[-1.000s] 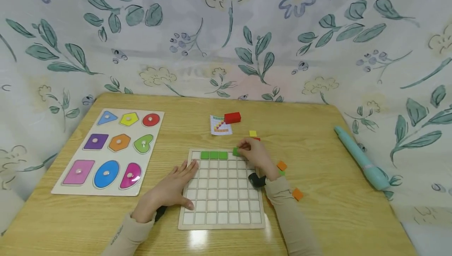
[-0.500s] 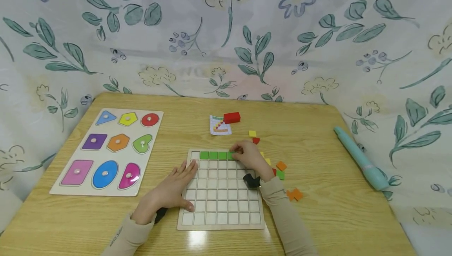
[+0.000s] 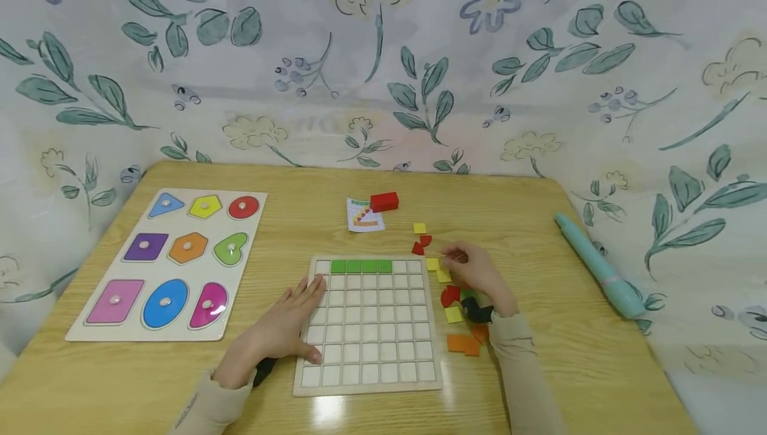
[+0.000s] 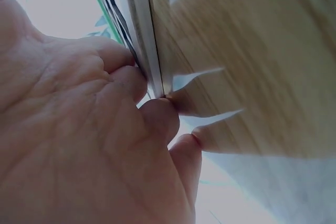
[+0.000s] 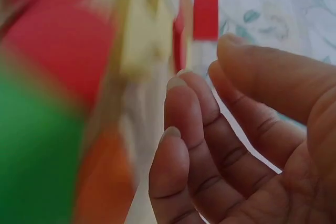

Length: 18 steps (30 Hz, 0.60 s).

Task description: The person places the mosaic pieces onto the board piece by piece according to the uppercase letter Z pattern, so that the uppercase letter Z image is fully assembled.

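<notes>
A pale wooden grid board (image 3: 367, 392) lies on the table, with a run of several green square tiles (image 3: 361, 266) set in its top row. Spread over the board's left edge, my left hand (image 3: 281, 325) rests with fingers straight and thumb near the lower squares. In the left wrist view its fingertips touch the board's side. My right hand (image 3: 476, 272) hovers right of the board, fingers loosely bent and nothing between them. Below and beside it lie yellow tiles (image 3: 453, 315), red pieces (image 3: 451, 296), and orange tiles (image 3: 464, 344). A green piece (image 5: 37, 150) shows close in the right wrist view.
Behind the board, a red block (image 3: 385, 202) sits on the corner of a small printed pattern card (image 3: 365, 220). A knobbed shape puzzle (image 3: 164, 265) lies at the left. A long teal object (image 3: 599, 267) lies near the table's right edge, with a flowered cloth (image 3: 335, 68) behind.
My right hand set a green tile beside the others in the top row, let go, and moved right to the loose pieces. My left hand has stayed on the board's edge.
</notes>
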Tool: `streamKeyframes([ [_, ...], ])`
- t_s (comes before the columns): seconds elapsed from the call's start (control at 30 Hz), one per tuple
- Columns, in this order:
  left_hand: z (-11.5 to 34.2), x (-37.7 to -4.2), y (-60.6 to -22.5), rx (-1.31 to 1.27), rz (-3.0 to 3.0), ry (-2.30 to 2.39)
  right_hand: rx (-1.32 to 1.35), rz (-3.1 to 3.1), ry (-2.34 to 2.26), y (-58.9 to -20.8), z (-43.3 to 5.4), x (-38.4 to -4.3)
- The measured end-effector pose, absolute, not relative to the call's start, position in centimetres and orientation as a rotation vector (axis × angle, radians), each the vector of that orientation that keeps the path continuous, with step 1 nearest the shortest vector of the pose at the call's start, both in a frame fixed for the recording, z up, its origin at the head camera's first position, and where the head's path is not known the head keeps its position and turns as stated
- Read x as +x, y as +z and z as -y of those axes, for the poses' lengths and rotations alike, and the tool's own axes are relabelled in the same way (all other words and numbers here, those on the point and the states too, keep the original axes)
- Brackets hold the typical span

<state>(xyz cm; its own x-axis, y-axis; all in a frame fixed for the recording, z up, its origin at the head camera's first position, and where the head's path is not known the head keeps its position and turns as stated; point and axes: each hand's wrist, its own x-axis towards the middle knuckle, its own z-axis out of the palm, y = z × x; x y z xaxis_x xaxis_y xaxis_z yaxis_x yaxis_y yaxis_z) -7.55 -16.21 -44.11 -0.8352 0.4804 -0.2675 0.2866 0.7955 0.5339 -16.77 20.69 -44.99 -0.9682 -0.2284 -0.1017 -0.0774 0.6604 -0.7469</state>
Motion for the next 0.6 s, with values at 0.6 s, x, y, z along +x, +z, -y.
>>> streamKeyframes([
  [0.6, 16.2, -7.6, -44.3, 0.605, -2.597, 0.686, -0.281, -2.564, -1.225, -45.5, -26.5, -10.9],
])
